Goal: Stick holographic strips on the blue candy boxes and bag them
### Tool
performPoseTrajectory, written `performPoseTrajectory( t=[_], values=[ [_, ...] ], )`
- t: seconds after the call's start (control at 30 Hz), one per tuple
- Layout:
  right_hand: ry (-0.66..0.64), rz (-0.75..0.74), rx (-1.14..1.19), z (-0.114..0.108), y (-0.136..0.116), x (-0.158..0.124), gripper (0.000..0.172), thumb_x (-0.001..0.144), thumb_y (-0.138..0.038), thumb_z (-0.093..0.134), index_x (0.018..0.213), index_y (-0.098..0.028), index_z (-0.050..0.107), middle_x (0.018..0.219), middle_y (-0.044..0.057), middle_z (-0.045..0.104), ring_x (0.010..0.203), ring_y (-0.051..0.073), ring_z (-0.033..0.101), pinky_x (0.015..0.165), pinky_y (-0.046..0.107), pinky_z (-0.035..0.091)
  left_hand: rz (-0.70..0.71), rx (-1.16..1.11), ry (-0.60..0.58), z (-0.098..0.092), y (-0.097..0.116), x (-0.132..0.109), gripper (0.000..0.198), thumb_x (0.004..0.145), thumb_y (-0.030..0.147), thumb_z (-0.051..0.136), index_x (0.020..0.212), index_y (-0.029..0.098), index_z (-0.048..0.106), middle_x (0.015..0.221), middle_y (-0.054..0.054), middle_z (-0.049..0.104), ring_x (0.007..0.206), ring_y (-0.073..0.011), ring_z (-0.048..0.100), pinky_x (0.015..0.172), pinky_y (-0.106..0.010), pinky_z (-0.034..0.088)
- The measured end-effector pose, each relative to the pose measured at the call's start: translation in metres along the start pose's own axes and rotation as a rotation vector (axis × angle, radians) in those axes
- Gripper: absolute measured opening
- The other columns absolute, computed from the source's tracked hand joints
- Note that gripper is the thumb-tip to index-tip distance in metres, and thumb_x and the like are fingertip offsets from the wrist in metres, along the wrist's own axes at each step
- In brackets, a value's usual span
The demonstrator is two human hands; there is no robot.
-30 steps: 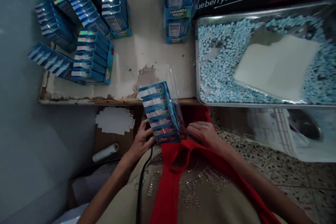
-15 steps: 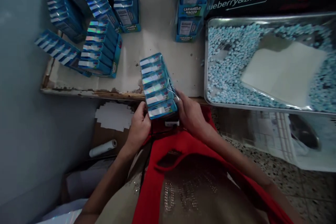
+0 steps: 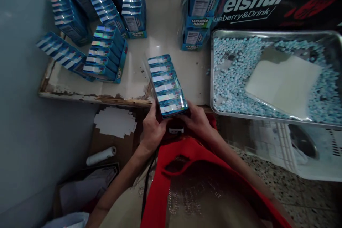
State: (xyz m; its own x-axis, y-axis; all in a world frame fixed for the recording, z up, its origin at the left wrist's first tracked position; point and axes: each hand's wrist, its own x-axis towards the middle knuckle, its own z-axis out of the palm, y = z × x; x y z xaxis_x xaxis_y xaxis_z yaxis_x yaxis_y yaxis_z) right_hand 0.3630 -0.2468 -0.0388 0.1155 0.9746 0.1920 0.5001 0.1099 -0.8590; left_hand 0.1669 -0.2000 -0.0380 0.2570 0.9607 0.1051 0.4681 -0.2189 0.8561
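A display box of blue candy packs [image 3: 167, 83], with clear plastic film around it, is held over the front edge of the table. My left hand [image 3: 154, 126] grips its near left corner, thumb and fingers closed on it. On the near right corner, my right hand [image 3: 197, 119] is closed too, its fingertips partly hidden beneath the box. Left of it on the table stands another filled candy display box [image 3: 104, 55], with a row of blue packs [image 3: 62, 51] leaning beside it.
Several more blue candy boxes [image 3: 133, 10] stand at the back left. A stack of film-wrapped boxes [image 3: 199, 17] is at the back. On the right, a metal tray [image 3: 213, 78] holds pale blue candies and a cream-coloured flat sheet [image 3: 285, 82]. Below the table lie white cardboard [image 3: 114, 121] and a roll [image 3: 101, 155].
The candy box has shifted slightly right in my hands. My left hand has moved right, nearer the box's front, and loose film now shows along the box's left side. The camera view has shifted a little.
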Motion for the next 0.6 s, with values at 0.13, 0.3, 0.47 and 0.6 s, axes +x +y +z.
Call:
performPoseTrajectory(
  t=[0.13, 0.3, 0.47, 0.6],
  values=[
    [0.109, 0.128, 0.083, 0.006, -0.001, 0.001, 0.045, 0.087, -0.027, 0.076, 0.132, -0.022, 0.073, 0.116, 0.008, 0.081, 0.099, 0.026, 0.079, 0.090, 0.040, 0.065, -0.098, -0.118, 0.053, 0.001, 0.006, 0.001, 0.084, 0.080, 0.026, 0.087, 0.156, 0.026, 0.052, 0.136, -0.008, 0.074, 0.120, -0.0291, 0.074, 0.105, -0.046, 0.062],
    [0.190, 0.259, 0.142, 0.019, 0.000, 0.000, 0.038, 0.083, -0.033, 0.078, 0.120, -0.025, 0.080, 0.110, 0.004, 0.083, 0.095, 0.026, 0.080, 0.090, 0.039, 0.065, -0.196, -0.115, 0.110, -0.005, 0.021, 0.002, 0.066, 0.086, 0.029, 0.081, 0.149, 0.024, 0.062, 0.133, -0.005, 0.076, 0.117, -0.0276, 0.076, 0.105, -0.040, 0.062],
    [0.070, 0.276, 0.091, 0.009, -0.004, -0.004, 0.068, 0.079, -0.039, 0.084, 0.144, -0.028, 0.067, 0.127, 0.008, 0.078, 0.112, 0.033, 0.076, 0.101, 0.049, 0.061, -0.218, 0.002, 0.053, -0.019, 0.021, -0.002, 0.091, 0.076, 0.039, 0.091, 0.157, 0.031, 0.052, 0.141, -0.006, 0.071, 0.128, -0.0324, 0.070, 0.115, -0.045, 0.053],
    [0.024, 0.252, 0.253, -0.023, -0.010, -0.009, 0.100, 0.078, -0.054, 0.087, 0.164, -0.033, 0.040, 0.151, 0.012, 0.063, 0.132, 0.036, 0.066, 0.111, 0.055, 0.055, -0.192, -0.260, -0.021, -0.044, 0.008, 0.004, 0.135, 0.057, 0.063, 0.097, 0.168, 0.030, 0.029, 0.163, -0.015, 0.050, 0.148, -0.0375, 0.052, 0.122, -0.049, 0.045]
  ],
)
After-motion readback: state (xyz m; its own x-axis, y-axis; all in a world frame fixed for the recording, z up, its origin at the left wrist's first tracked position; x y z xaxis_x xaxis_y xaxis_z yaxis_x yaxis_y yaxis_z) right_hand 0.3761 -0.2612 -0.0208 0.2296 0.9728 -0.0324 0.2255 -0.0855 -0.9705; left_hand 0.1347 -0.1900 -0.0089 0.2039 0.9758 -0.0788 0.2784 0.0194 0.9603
